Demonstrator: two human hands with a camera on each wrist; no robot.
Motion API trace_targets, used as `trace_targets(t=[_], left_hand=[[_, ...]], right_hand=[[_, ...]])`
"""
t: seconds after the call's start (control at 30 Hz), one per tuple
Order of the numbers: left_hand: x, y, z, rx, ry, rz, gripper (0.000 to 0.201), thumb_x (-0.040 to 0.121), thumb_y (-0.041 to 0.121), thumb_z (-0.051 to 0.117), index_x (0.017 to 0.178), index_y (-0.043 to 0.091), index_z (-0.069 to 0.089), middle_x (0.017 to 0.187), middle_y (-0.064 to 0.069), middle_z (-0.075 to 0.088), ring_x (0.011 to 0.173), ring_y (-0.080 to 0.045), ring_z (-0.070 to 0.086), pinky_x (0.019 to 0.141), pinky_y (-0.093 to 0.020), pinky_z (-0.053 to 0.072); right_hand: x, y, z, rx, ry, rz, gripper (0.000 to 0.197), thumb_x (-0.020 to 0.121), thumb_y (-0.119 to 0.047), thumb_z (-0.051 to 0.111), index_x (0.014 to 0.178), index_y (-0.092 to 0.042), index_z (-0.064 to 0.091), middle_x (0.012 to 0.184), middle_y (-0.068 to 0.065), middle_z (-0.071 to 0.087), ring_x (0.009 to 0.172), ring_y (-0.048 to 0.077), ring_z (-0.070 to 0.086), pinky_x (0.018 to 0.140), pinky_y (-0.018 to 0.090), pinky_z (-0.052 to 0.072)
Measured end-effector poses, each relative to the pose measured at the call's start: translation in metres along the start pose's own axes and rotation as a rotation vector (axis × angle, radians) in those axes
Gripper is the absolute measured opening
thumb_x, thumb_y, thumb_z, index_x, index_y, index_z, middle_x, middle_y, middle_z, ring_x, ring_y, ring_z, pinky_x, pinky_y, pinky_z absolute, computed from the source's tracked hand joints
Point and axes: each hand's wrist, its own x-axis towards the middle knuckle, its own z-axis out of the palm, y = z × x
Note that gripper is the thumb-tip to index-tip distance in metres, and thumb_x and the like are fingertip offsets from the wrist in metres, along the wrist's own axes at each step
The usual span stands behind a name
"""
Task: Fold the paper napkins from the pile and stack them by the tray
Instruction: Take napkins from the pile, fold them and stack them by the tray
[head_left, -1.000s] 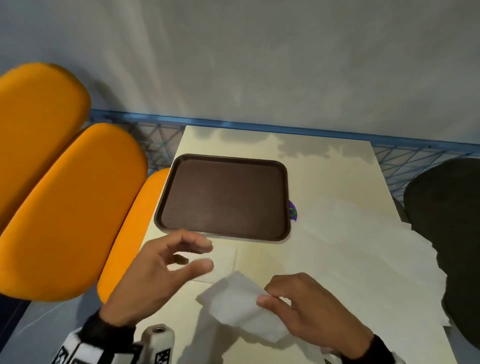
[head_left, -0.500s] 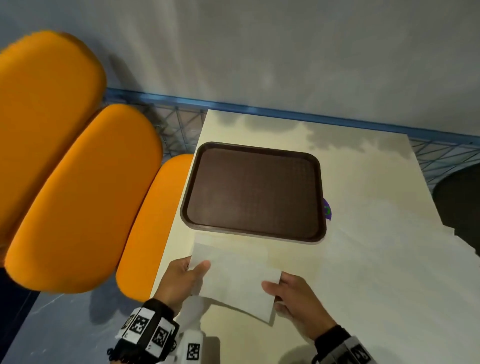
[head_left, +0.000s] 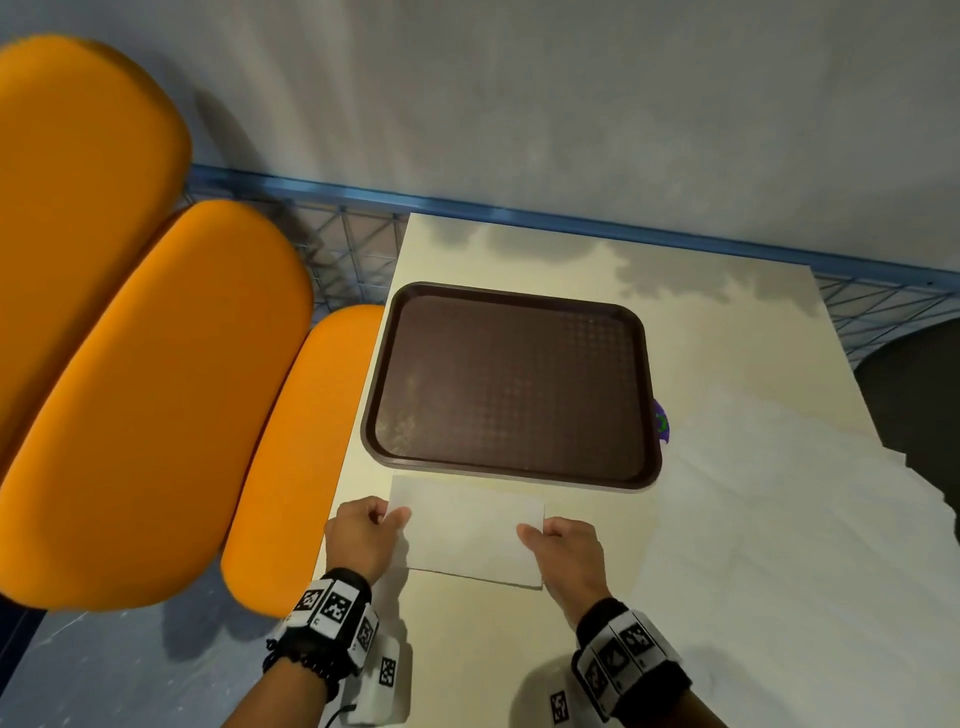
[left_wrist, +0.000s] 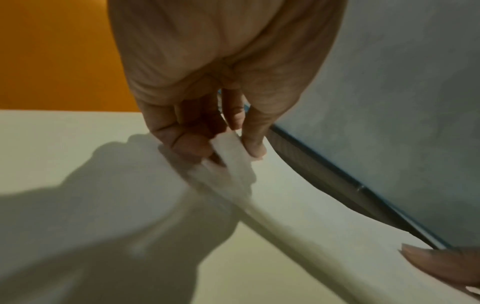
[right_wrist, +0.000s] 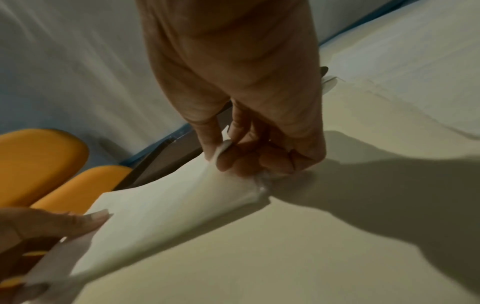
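Note:
A white folded napkin is stretched flat just in front of the dark brown tray on the cream table. My left hand pinches its left edge, thumb on top, as the left wrist view shows. My right hand pinches the right edge. The napkin hangs slightly above the table between both hands. The pile of unfolded napkins spreads over the right side of the table.
Orange seat cushions stand left of the table. A blue wire rack runs along the grey wall behind. A dark round seat is at the far right. A small purple object peeks from under the tray's right rim.
The right hand alone held a crumpled napkin a second ago with the left hand open above it. Both hands now pinch its ends and have carried it, spread flat, toward the tray's front edge.

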Motion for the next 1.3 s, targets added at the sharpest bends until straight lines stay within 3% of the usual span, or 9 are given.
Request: trace_targets(t=[0.13, 0.57, 0.63, 0.73, 0.83, 0.97, 1.1, 1.17, 1.3], left_hand=[[0.003, -0.003, 0.002, 0.013, 0.005, -0.043, 0.030, 0.086, 0.033, 0.075, 0.070, 0.011, 0.063, 0.071, -0.005, 0.066, 0.080, -0.027, 0.062, 0.074, -0.033, 0.046], [0.003, -0.002, 0.007, 0.067, 0.049, -0.037, 0.034, 0.083, 0.040, 0.076, 0.078, 0.012, 0.058, 0.074, -0.004, 0.063, 0.076, -0.024, 0.060, 0.064, -0.030, 0.044], [-0.003, -0.003, 0.003, 0.111, 0.113, 0.045, 0.034, 0.084, 0.040, 0.075, 0.089, 0.014, 0.053, 0.085, -0.003, 0.060, 0.082, -0.026, 0.060, 0.071, -0.039, 0.052], [-0.018, -0.004, 0.011, 0.331, 0.162, 0.381, 0.037, 0.084, 0.038, 0.074, 0.112, 0.022, 0.056, 0.107, -0.005, 0.056, 0.094, -0.024, 0.058, 0.076, -0.045, 0.056], [-0.034, 0.000, 0.035, 0.528, -0.018, 0.614, 0.038, 0.089, 0.040, 0.067, 0.124, 0.028, 0.061, 0.134, -0.006, 0.057, 0.119, -0.028, 0.056, 0.094, -0.046, 0.051], [-0.049, 0.013, 0.052, 0.584, -0.174, 0.522, 0.041, 0.092, 0.045, 0.061, 0.128, 0.025, 0.061, 0.149, -0.008, 0.045, 0.134, -0.026, 0.045, 0.106, -0.044, 0.042], [-0.065, 0.048, 0.070, 0.535, -0.145, 0.564, 0.033, 0.090, 0.045, 0.064, 0.116, 0.025, 0.064, 0.133, -0.004, 0.057, 0.118, -0.025, 0.057, 0.099, -0.042, 0.047], [-0.080, 0.074, 0.092, 0.479, -0.255, 0.620, 0.024, 0.093, 0.043, 0.061, 0.110, 0.026, 0.065, 0.117, 0.002, 0.061, 0.106, -0.021, 0.060, 0.090, -0.035, 0.048], [-0.116, 0.127, 0.156, 0.398, -0.538, 0.673, 0.010, 0.092, 0.043, 0.063, 0.088, 0.036, 0.057, 0.090, 0.012, 0.063, 0.087, -0.012, 0.059, 0.077, -0.027, 0.046]], right_hand=[[0.001, 0.006, 0.006, -0.105, 0.063, -0.027, 0.043, 0.081, -0.035, 0.072, 0.050, -0.017, 0.048, 0.050, -0.008, 0.054, 0.058, 0.016, 0.054, 0.066, 0.032, 0.049], [0.006, 0.009, -0.004, -0.116, 0.103, -0.021, 0.030, 0.082, -0.047, 0.072, 0.075, -0.021, 0.060, 0.076, -0.007, 0.068, 0.080, 0.016, 0.064, 0.084, 0.039, 0.055], [-0.002, 0.007, -0.002, -0.208, 0.113, -0.114, 0.029, 0.087, -0.049, 0.066, 0.087, -0.022, 0.055, 0.091, -0.007, 0.063, 0.088, 0.017, 0.061, 0.085, 0.038, 0.053], [-0.019, 0.003, -0.003, -0.534, 0.117, -0.493, 0.018, 0.097, -0.039, 0.053, 0.110, -0.027, 0.055, 0.111, -0.007, 0.053, 0.102, 0.017, 0.054, 0.086, 0.036, 0.051], [-0.027, 0.000, -0.001, -0.811, -0.072, -0.680, 0.034, 0.098, -0.034, 0.047, 0.130, -0.022, 0.056, 0.132, -0.002, 0.052, 0.118, 0.023, 0.049, 0.094, 0.044, 0.044], [-0.028, 0.007, -0.019, -0.716, -0.184, -0.645, 0.036, 0.098, -0.032, 0.047, 0.132, -0.023, 0.055, 0.140, -0.003, 0.051, 0.124, 0.023, 0.048, 0.102, 0.046, 0.042], [-0.019, 0.036, -0.086, -0.344, -0.042, -0.474, 0.025, 0.094, -0.037, 0.051, 0.107, -0.024, 0.068, 0.113, -0.004, 0.066, 0.102, 0.015, 0.062, 0.092, 0.032, 0.050], [-0.013, 0.066, -0.136, -0.235, 0.107, -0.351, 0.017, 0.091, -0.032, 0.056, 0.091, -0.022, 0.069, 0.099, -0.004, 0.071, 0.091, 0.014, 0.066, 0.083, 0.031, 0.052], [-0.012, 0.134, -0.229, -0.505, 0.266, -0.075, 0.028, 0.097, -0.034, 0.057, 0.123, -0.024, 0.061, 0.127, -0.001, 0.059, 0.120, 0.019, 0.055, 0.097, 0.034, 0.047]])
